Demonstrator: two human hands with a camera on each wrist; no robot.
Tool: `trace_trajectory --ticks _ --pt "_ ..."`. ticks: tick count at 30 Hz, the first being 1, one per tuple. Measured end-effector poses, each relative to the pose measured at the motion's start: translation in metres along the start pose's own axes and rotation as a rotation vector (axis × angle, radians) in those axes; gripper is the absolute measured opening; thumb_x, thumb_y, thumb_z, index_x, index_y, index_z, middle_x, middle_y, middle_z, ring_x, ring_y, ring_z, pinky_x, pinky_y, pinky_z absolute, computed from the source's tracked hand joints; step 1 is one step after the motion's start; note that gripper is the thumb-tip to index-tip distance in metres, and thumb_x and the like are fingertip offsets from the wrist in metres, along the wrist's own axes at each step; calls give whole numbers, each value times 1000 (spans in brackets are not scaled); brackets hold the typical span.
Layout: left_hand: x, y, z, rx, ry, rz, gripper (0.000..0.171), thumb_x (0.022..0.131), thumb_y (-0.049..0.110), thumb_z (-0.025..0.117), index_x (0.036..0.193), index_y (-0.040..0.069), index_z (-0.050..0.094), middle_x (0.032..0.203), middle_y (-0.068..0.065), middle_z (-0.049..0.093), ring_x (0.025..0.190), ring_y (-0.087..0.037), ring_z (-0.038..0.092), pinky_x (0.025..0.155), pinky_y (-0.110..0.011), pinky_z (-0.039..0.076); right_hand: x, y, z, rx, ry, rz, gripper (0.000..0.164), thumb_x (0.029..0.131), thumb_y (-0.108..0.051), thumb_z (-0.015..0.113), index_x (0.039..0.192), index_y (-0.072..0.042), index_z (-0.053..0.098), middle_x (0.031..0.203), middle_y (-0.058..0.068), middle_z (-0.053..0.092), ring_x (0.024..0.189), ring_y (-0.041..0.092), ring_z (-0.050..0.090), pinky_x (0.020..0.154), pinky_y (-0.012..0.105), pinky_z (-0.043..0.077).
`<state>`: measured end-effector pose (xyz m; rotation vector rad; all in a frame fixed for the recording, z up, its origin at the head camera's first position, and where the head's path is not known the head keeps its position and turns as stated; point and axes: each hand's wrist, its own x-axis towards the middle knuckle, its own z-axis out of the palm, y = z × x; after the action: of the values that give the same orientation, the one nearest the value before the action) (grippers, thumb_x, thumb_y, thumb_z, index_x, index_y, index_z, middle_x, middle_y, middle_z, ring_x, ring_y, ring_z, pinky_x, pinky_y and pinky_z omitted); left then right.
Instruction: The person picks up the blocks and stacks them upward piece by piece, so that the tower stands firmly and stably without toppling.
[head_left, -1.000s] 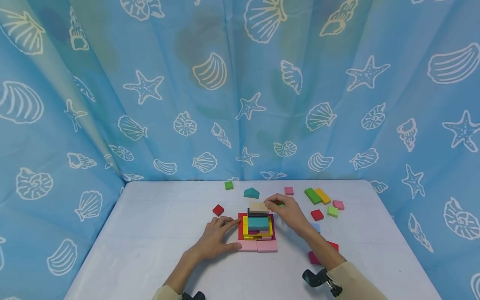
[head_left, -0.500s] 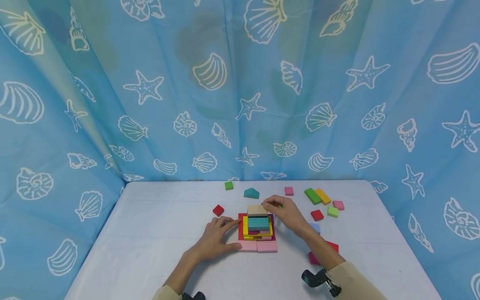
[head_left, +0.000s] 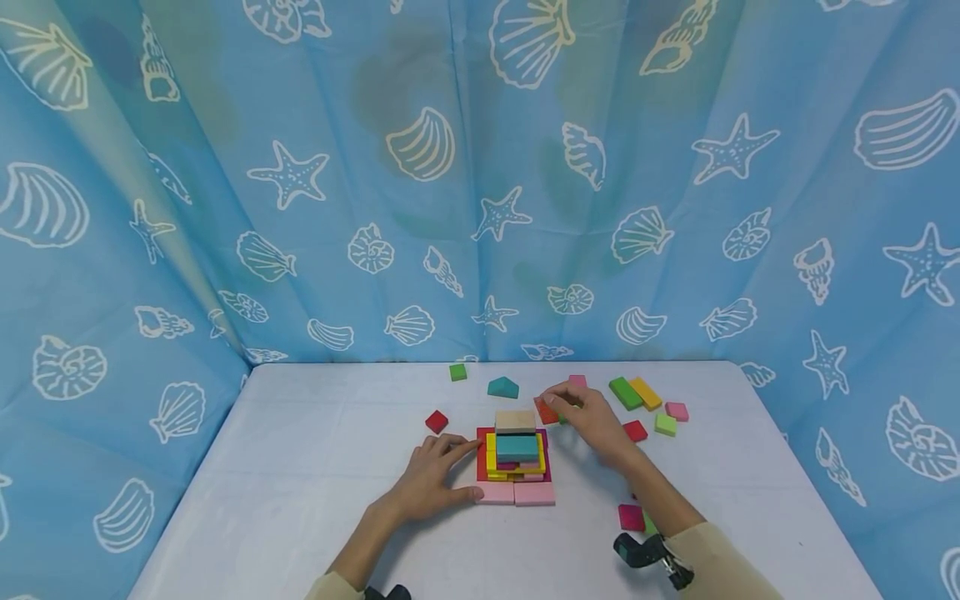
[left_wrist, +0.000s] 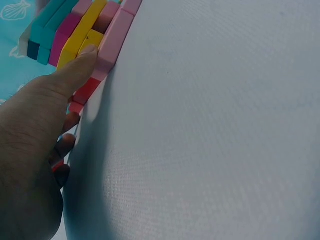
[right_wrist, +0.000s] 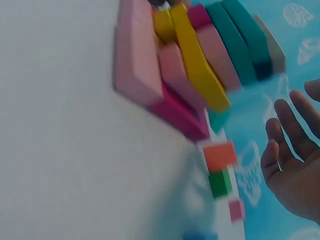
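A layered stack of coloured wooden blocks stands mid-table, with pink blocks (head_left: 496,493) along its front base and a yellow layer (head_left: 491,457) above. Teal blocks (head_left: 517,447) lie higher up, and a beige block (head_left: 515,422) tops the stack. My left hand (head_left: 429,477) rests at the stack's left side, index fingertip at the red block (head_left: 482,457); its thumb (left_wrist: 80,70) lies against the front corner. My right hand (head_left: 588,421) is just right of the beige block, apart from it; its fingers (right_wrist: 290,125) are relaxed and hold nothing. An orange-red block (right_wrist: 220,156) lies behind the stack.
Loose blocks lie about: a red one (head_left: 437,421) and a green one (head_left: 458,372) back left, a teal wedge (head_left: 503,387) behind, a long green one (head_left: 626,393) and a yellow-orange one (head_left: 646,392) back right. A magenta block (head_left: 631,517) lies near the right forearm.
The beige block has come down onto the top of the stack. My right hand has let go of it and moved right, uncovering the orange-red block. My left hand has stayed put.
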<state>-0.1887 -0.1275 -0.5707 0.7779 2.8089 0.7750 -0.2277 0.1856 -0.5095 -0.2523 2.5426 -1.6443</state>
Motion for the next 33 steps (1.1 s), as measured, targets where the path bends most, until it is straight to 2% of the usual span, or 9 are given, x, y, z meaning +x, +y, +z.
trace_trajectory --ticks 4,10,14,17,21,24,30,33 --pt "0 0 0 -3 -3 0 82 82 68 68 153 36 42 143 1 48 133 -22 38 102 -49 39 5 14 -27 -114 58 11 38 100 -41 62 124 -13 67 120 3 67 115 26 58 95 45 51" --pt "-1 -1 0 -13 -4 1 83 82 69 67 153 36 42 143 2 48 133 -22 38 103 -49 39 9 51 -75 -333 137 42 30 101 -28 60 124 -9 66 119 12 67 106 30 61 87 41 53" --pt "-1 -1 1 -14 -5 2 83 82 69 67 153 35 42 143 2 48 134 -22 37 103 -50 39 6 67 -100 -414 168 100 36 101 -23 60 129 -1 61 126 24 57 109 38 55 89 49 52" --pt "0 -1 1 -17 -3 1 83 82 69 67 153 35 42 143 2 48 134 -22 37 103 -49 38 4 73 -113 -479 157 160 46 99 -22 61 136 4 56 130 31 50 116 46 50 93 57 49" --pt "0 -1 1 -21 -6 -2 82 82 68 67 153 36 42 143 2 48 134 -22 37 103 -49 38 3 83 -121 -544 118 231 53 98 -22 63 140 8 52 132 35 47 121 50 46 97 59 47" --pt "0 -2 1 -17 -7 2 83 82 68 68 153 36 41 144 2 47 134 -22 37 103 -49 39 4 90 -123 -565 130 236 52 97 -21 64 139 6 53 133 34 49 121 50 46 97 61 46" --pt "0 0 -1 -17 -8 -7 84 81 67 69 154 35 41 144 2 47 135 -22 37 104 -49 38 8 98 -122 -687 227 204 48 95 -19 68 138 -3 56 128 30 59 112 47 47 90 64 39" --pt "-1 1 -2 -25 -10 -5 83 82 67 69 153 34 42 144 1 48 134 -22 37 105 -50 38 7 94 -120 -645 293 203 44 96 -19 67 137 -5 57 125 27 62 110 46 51 90 61 41"
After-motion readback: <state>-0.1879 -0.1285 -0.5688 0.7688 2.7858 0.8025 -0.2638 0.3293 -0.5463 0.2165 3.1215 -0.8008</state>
